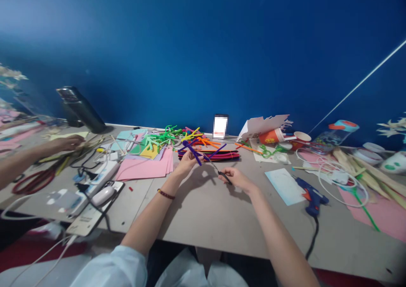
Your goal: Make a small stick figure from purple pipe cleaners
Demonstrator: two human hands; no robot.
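My left hand (189, 161) is closed on a bunch of purple pipe cleaners (194, 151) that stick out in several directions. In my right hand (236, 179) is a pair of scissors (223, 176) with dark handles, its blades pointing up and left toward the purple stems. Whether the blades touch a stem I cannot make out. Behind both hands lies a stack of red, pink and dark pipe cleaners (222, 155). A heap of green pipe cleaners (158, 139) sits to the left of it, with orange pipe cleaners (206, 140) nearby.
A lit phone (220, 126) stands against the blue wall. Pink paper (142, 168), a power strip (98, 183) and a mouse (103, 196) lie left. On the right are a blue glue gun (312, 196), a light-blue card (283, 186) and paper cups (271, 135). Another person's hand (68, 143) is far left.
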